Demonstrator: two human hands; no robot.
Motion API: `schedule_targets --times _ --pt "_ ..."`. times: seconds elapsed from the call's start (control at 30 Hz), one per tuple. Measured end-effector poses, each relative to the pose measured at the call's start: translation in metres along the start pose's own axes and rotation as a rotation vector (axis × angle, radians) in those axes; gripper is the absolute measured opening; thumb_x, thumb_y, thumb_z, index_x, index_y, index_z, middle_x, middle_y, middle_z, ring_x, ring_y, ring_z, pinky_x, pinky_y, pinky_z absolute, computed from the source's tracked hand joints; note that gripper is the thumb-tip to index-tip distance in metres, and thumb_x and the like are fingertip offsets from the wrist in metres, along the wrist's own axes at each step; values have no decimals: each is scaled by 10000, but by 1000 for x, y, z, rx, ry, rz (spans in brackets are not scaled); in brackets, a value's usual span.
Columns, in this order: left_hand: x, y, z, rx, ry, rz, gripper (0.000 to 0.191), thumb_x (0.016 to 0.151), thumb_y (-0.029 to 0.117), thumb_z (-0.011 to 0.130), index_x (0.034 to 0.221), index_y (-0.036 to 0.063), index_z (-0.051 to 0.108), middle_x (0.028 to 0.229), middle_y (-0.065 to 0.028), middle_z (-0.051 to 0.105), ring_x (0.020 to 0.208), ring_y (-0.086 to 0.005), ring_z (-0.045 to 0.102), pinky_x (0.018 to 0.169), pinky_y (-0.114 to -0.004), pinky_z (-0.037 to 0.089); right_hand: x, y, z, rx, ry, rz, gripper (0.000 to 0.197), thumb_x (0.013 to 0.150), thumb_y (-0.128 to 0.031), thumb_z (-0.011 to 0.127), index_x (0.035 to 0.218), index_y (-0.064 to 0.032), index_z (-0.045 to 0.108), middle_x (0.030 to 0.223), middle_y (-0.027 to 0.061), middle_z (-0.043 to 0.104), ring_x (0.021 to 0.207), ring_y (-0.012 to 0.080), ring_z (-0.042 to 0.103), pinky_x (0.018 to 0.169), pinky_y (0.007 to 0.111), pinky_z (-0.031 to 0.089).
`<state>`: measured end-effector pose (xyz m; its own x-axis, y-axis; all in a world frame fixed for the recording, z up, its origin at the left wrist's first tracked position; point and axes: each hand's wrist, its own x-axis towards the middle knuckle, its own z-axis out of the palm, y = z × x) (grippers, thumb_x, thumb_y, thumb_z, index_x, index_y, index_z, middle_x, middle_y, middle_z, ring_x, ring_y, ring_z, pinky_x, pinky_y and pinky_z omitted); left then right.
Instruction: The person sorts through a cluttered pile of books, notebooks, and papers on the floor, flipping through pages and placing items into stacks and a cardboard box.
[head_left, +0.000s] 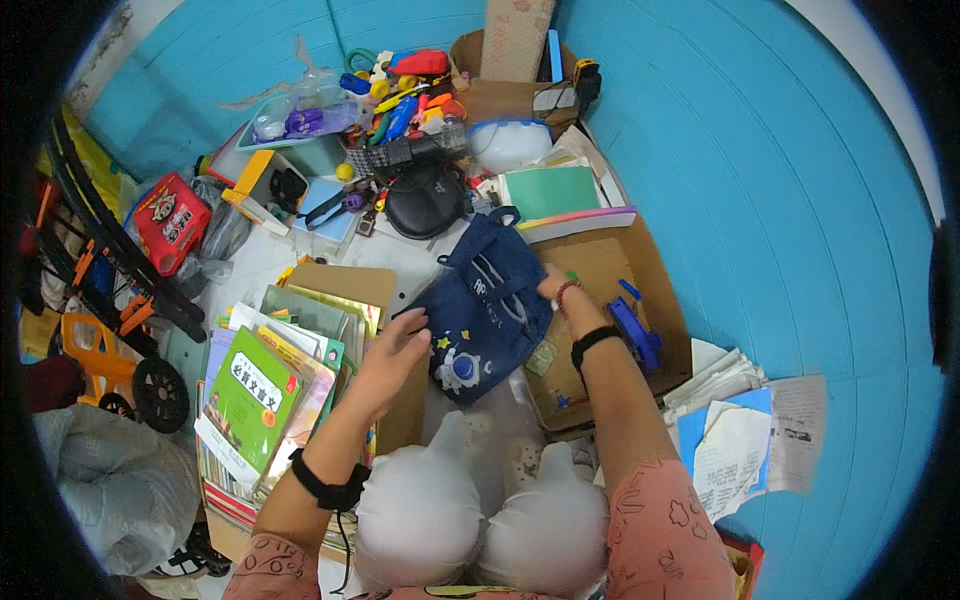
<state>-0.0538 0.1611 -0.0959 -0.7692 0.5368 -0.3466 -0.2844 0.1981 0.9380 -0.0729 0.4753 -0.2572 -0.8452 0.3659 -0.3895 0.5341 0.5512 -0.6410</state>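
Note:
A navy blue fabric bag (491, 300) lies before me, with handles, pale lettering, zip lines and a cartoon astronaut with stars on its front. My right hand (556, 286) grips its right edge, fingertips pressed to the cloth. At the bag's left edge is my left hand (397, 346), fingers bent and close to the cloth; whether they pinch it is hidden. Right of the bag, partly under it, stands a shallow cardboard box (600, 262) holding a blue plastic toy part (634, 334) and several small pieces.
Stacked books (255, 397) fill a carton at left. Behind the bag are a black zip case (425, 199), a heap of plastic toys (405, 97) and a green folder (551, 193). Loose papers (731, 457) lean by the blue wall (787, 225). A wheeled frame (112, 247) stands far left.

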Motion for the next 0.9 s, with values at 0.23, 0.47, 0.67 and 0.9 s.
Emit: schedule_targets --times 0.23,0.47,0.67,0.9 --pt "38 -18 10 93 112 -110 814 766 444 572 1317 10 160 1262 -230 337 1140 -270 376 910 -369 324 -162 -75 39 13 -144 -490 107 637 -79 535 727 -20 540 704 203 547 679 361 550 610 435 435" --pt "31 -53 -12 898 149 246 648 690 126 585 1240 -4 269 804 -268 559 763 -421 540 692 -446 442 -228 -77 38 -132 -263 -626 127 721 -175 520 703 -50 524 616 165 541 597 345 552 539 432 444" --pt "-21 -24 -20 815 292 213 789 659 27 567 1323 62 141 645 -146 541 591 -345 552 514 -408 429 -244 -39 3 103 37 -239 221 774 -225 543 704 -23 489 539 163 495 504 339 506 449 384 377" --pt "-33 -32 -19 871 140 28 808 647 -25 548 1332 92 134 852 -243 578 771 -403 557 653 -393 458 -264 -11 -1 -30 167 3 199 731 -191 586 806 -8 580 544 151 524 492 274 533 473 336 407"
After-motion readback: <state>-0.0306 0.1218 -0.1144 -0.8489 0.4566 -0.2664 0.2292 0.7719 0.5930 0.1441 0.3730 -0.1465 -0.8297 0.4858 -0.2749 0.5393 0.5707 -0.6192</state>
